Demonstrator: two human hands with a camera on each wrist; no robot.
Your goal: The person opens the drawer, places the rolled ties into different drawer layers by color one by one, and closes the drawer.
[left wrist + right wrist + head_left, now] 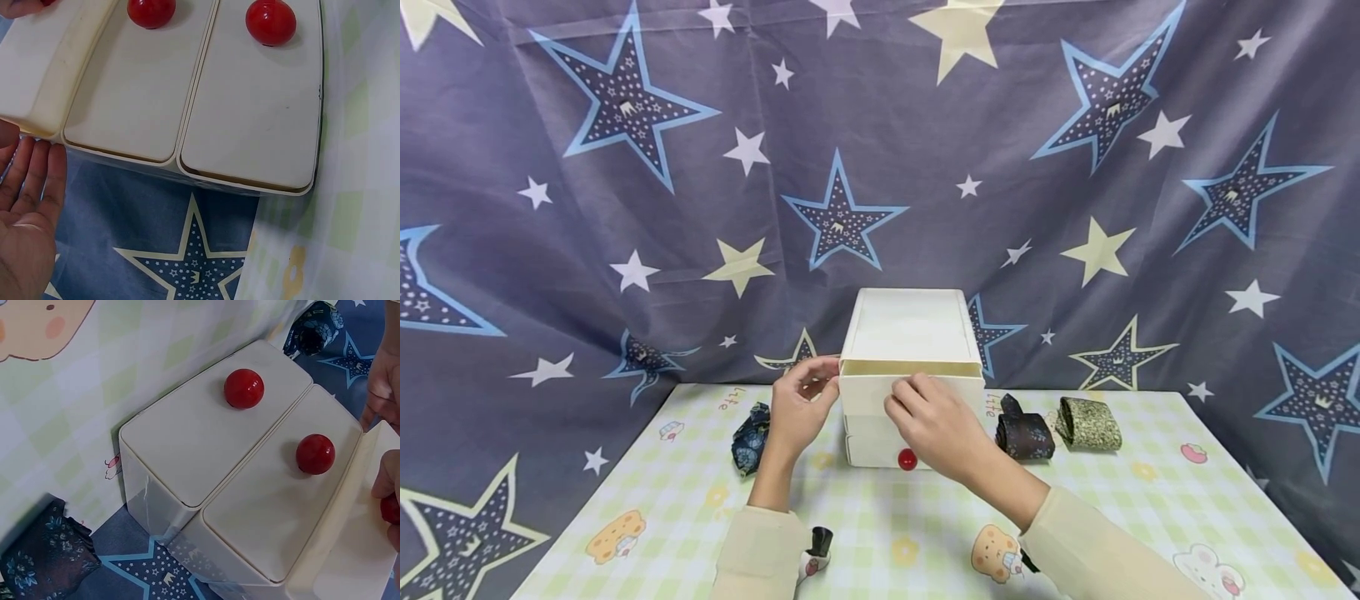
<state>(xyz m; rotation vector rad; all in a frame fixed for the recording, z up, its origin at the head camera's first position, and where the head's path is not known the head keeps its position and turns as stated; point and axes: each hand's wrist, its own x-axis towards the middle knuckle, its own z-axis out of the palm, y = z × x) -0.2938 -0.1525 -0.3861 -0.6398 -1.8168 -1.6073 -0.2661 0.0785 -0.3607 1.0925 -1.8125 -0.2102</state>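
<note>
A white cabinet (910, 325) stands on the table, its drawers fitted with round red knobs. Its top drawer (867, 398) sits a little way out, leaving a narrow gap above its front. My right hand (936, 425) pinches the top drawer's knob (391, 509), which the fingers partly cover in the right wrist view. The lower knobs (315, 454) are free. At the cabinet's upper left side is my left hand (805, 404); in the left wrist view its fairly straight fingers (53, 175) rest by the side wall near the top drawer.
Left of the cabinet lies a rolled dark blue patterned tie (751, 440). To the right are a rolled dark floral cloth, likely a tie (1026, 437), and a rolled olive patterned one (1090, 423). A checked cloth (670, 517) covers the table; a star-print curtain (880, 125) hangs behind.
</note>
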